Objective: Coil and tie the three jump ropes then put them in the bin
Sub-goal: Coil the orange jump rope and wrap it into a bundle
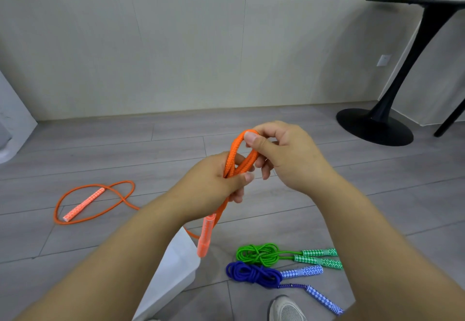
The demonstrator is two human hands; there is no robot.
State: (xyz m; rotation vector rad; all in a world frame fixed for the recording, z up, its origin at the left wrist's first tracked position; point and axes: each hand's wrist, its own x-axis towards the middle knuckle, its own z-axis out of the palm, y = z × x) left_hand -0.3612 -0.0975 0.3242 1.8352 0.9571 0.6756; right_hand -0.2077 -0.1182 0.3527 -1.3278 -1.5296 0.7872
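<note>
The orange rope (230,159) is in both hands, above the bin (176,265) and a little to its right. The left hand (211,182) is closed round the rope. Its fingers curl about the strands that cross there, and the thumb presses on them from the near side. From this fist a short loop stands up. The right hand (289,154), farther right of the bin, pinches the top of the loop between thumb and forefinger, and its other fingers are loosely bent. Below the left hand the rope drops to the hanging handle (205,237), whose lower end is over the bin's right corner; I cannot tell if it touches. The rest of the rope passes behind the left forearm and lies on the floor (100,144) well left of the bin, in a wide flat ring with the far handle (84,204) inside.

The rope is a thick braided cord with a visible weave. Its handles are slim cylinders, orange with a pale diamond pattern. The bin is white and smooth with straight walls, half hidden under the left forearm. Right of the bin lie the green rope (258,255) and, nearer the person, the blue rope (254,273). Each is a tight bundle of thin cord with patterned handles pointing away from the bin. The floor is grey planks with a wood grain.
</note>
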